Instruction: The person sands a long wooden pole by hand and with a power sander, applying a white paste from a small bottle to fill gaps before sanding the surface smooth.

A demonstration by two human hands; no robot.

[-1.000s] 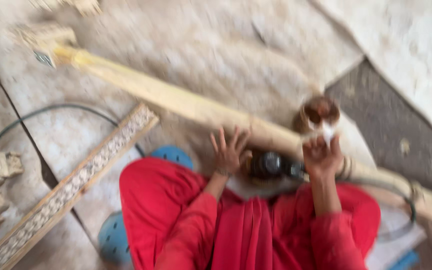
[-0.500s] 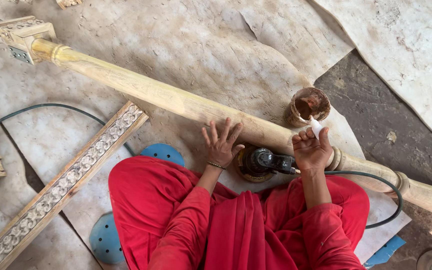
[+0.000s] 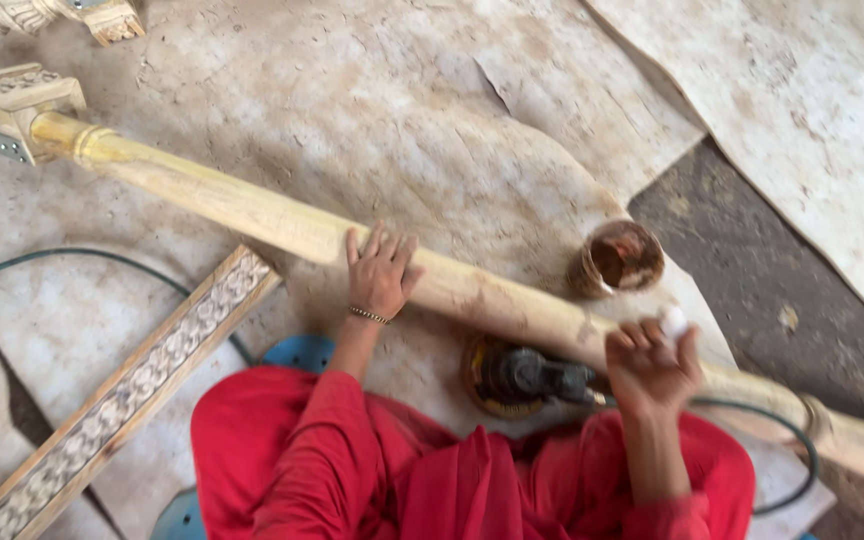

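Note:
A long pale turned wooden post (image 3: 252,215) lies diagonally across the floor from upper left to lower right. My left hand (image 3: 380,270) rests flat on it with fingers spread, a bracelet at the wrist. My right hand (image 3: 650,365) hovers over the post further right, fingers pinched on a small white lump (image 3: 673,321). A small round pot of brown paste (image 3: 620,258) stands just beyond the post. A black power sander (image 3: 522,377) lies on the floor between my hands, near my red-clothed knees.
A carved wooden strip (image 3: 122,395) lies at the left, running diagonally. A dark cable (image 3: 62,255) curves across the floor. Blue footwear (image 3: 297,352) shows by my knee. Pale sheets (image 3: 802,110) cover the floor, with dark ground (image 3: 752,260) at the right.
My left hand has moved up onto the post and lies flat on it. My right hand has stayed near the pot with the white lump. The view has shifted and drawn closer.

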